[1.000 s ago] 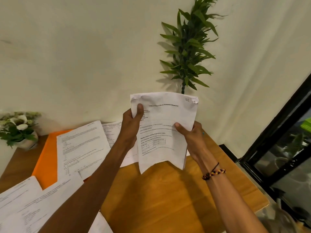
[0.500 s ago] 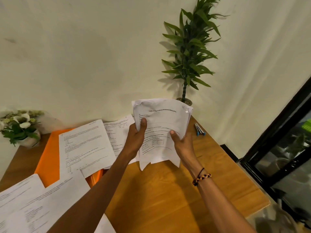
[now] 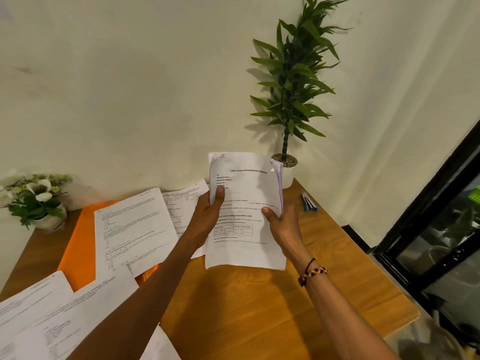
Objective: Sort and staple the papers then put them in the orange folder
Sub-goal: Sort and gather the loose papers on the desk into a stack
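White paper stack (image 3: 245,216) gripped upright above wooden table (image 3: 259,307): left hand (image 3: 207,216) pinching left edge, right hand (image 3: 284,224) clasping right edge. Left of stack: orange folder (image 3: 78,245) under loose sheets (image 3: 135,229).

The near right part of the table (image 3: 259,320) is bare wood, open to a hand from its front edge and right edge. The left half is covered: loose sheets (image 3: 135,229) lie over an orange folder (image 3: 78,245), and more sheets (image 3: 52,320) crowd the near left corner. At the far right corner a potted plant (image 3: 288,167) stands tall against the wall, with pens (image 3: 309,202) just beside it near the right edge. A flower pot (image 3: 39,203) blocks the far left corner.
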A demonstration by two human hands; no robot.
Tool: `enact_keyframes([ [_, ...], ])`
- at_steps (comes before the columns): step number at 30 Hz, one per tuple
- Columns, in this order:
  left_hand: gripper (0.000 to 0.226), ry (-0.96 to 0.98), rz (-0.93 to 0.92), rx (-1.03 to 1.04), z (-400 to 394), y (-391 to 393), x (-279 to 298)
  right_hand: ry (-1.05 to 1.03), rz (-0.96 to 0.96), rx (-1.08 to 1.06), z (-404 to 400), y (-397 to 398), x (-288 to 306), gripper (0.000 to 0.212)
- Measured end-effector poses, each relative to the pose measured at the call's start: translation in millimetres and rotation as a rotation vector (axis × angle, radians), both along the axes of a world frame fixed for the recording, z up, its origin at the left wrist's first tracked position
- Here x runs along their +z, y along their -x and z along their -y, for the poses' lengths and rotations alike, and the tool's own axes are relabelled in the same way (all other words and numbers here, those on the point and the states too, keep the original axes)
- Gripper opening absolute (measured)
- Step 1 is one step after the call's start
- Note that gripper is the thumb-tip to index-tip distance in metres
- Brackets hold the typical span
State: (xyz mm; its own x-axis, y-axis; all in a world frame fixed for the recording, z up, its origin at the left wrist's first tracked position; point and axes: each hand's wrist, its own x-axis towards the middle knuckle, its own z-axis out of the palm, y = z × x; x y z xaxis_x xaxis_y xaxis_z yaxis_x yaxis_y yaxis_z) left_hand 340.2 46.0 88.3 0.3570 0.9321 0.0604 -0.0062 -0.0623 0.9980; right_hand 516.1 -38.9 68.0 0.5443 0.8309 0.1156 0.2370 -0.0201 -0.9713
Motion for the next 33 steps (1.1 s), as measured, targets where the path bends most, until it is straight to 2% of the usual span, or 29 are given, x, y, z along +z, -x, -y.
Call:
enact_keyframes([
  [3,0.028,0.069,0.071,0.022,4.3,1.2,-8.4,0.036,-0.016,0.0,-0.5,1.8,-9.7,0.035],
  [6,0.029,0.066,0.127,0.048,12.1,-1.0,-16.2,0.035,-0.047,-0.016,1.3,6.5,-8.5,0.021],
  [9,0.04,0.047,0.135,0.07,19.2,-2.3,-21.2,0.0,-0.064,0.011,4.2,11.1,-10.2,0.027],
  [16,0.028,0.043,0.202,0.077,21.9,1.2,-8.7,-0.084,-0.139,0.0,11.1,11.1,1.3,0.035],
  [19,0.043,0.045,0.19,0.09,25.0,2.4,-14.4,-0.109,-0.145,0.013,10.7,15.8,-0.2,0.037],
  [24,0.024,0.051,0.137,0.106,31.1,7.2,-29.5,-0.035,-0.149,-0.009,13.8,24.9,-15.7,0.03],
  [28,0.014,-0.041,0.021,0.116,24.3,10.6,-16.6,0.052,-0.082,-0.032,10.3,13.5,-12.3,0.03],
  [33,0.034,-0.176,0.015,0.131,8.2,18.9,-6.0,0.168,-0.123,0.002,13.0,5.3,-21.3,0.041],
])
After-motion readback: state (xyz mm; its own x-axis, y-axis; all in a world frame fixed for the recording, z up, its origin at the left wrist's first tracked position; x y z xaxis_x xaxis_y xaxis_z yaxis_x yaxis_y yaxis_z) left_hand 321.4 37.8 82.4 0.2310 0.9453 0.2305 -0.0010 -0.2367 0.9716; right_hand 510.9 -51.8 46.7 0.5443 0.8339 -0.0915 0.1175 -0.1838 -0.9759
